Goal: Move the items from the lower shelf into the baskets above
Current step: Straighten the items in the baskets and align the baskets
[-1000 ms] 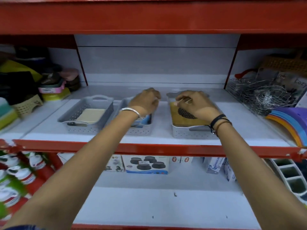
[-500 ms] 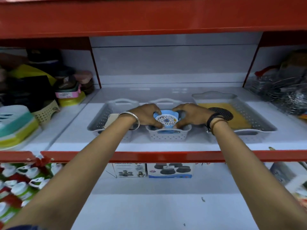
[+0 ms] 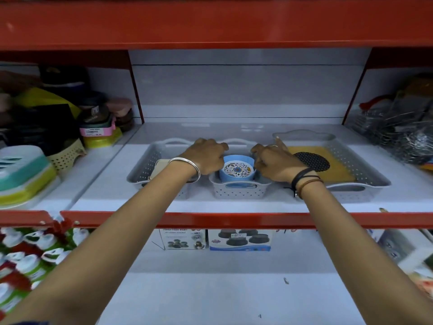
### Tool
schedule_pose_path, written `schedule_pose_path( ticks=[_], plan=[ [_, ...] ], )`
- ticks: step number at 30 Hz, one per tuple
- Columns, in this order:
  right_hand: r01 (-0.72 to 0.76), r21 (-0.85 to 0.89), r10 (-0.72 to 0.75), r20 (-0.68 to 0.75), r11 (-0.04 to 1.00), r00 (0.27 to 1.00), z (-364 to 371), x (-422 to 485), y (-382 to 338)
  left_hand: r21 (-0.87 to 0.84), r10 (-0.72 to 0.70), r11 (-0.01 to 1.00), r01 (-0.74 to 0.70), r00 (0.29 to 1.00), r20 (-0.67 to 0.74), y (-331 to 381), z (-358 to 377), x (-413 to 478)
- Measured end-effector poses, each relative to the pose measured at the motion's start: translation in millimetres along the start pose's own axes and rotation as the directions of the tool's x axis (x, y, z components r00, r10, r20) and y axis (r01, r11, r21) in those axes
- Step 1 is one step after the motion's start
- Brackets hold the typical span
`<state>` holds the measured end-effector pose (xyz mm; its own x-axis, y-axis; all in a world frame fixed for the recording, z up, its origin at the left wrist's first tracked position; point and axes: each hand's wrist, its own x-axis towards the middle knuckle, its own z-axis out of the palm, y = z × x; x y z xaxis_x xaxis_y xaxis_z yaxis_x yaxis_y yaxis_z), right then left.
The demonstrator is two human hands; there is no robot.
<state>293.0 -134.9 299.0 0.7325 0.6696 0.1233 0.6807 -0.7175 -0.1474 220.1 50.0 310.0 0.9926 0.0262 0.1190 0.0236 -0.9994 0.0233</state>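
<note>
Three grey perforated baskets stand in a row on the upper shelf. The middle basket [image 3: 239, 192] holds a blue round container [image 3: 237, 171] with a floral lid. My left hand [image 3: 206, 158] curls against the container's left side and my right hand [image 3: 274, 160] against its right side, fingers reaching down into the basket. The left basket [image 3: 143, 165] holds a cream flat item [image 3: 159, 166], partly hidden by my left wrist. The wide right basket [image 3: 365, 174] holds a yellow board [image 3: 337, 167] with a black dotted disc [image 3: 312, 160] on it.
On the lower shelf, two product boxes [image 3: 184, 239] [image 3: 240, 240] stand at the back. Stacked plastic containers [image 3: 23, 174] fill the left bay and wire racks [image 3: 403, 137] the right. A red shelf beam [image 3: 234, 219] runs across in front of the baskets.
My right hand left the right basket and came to the middle one. Both hands closed in around the blue container, which now sits low in the middle basket.
</note>
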Motion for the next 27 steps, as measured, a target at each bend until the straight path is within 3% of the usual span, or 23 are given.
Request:
schedule_pose_path(
  ticks=[3,9,13,16,18,20,23,27],
  plan=[
    [-0.020,-0.061,0.018,-0.032,0.998,0.999,1.3,-2.1,-9.6,0.040,-0.015,0.999,0.013,0.999,0.035,8.6,2.2,1.5],
    [-0.054,-0.152,0.044,-0.072,0.987,0.996,-3.3,-9.7,-24.7,-0.091,-0.102,0.990,0.108,0.992,0.070,14.1,1.1,2.4],
    [-0.059,-0.238,0.015,-0.183,0.969,0.983,-16.5,-7.1,-36.8,-0.037,-0.078,0.997,0.073,0.985,-0.155,3.7,-25.6,-0.6],
    [0.021,0.022,-0.014,-0.279,1.000,0.960,-27.1,0.1,-49.5,-0.104,-0.128,0.989,0.103,0.954,-0.271,-34.1,-50.5,-13.8],
    [0.114,0.281,-0.050,-0.227,0.953,0.973,-28.1,5.8,-64.9,-0.140,-0.218,0.971,0.192,0.955,-0.200,-63.4,-57.0,-27.6],
    [0.176,0.433,-0.138,-0.119,0.884,0.983,-22.4,15.3,-89.0,-0.106,-0.280,0.956,0.272,0.957,-0.075,-90.6,-53.6,-44.0],
    [0.148,0.432,-0.178,0.028,0.889,0.984,-8.1,28.7,-118.6,-0.089,-0.338,0.936,0.340,0.940,0.043,-108.2,-36.6,-61.7],
    [0.136,0.270,-0.149,0.028,0.953,0.988,5.6,40.3,-140.8,-0.160,-0.322,0.930,0.330,0.944,0.078,-121.0,-19.6,-64.5]
  ],
)
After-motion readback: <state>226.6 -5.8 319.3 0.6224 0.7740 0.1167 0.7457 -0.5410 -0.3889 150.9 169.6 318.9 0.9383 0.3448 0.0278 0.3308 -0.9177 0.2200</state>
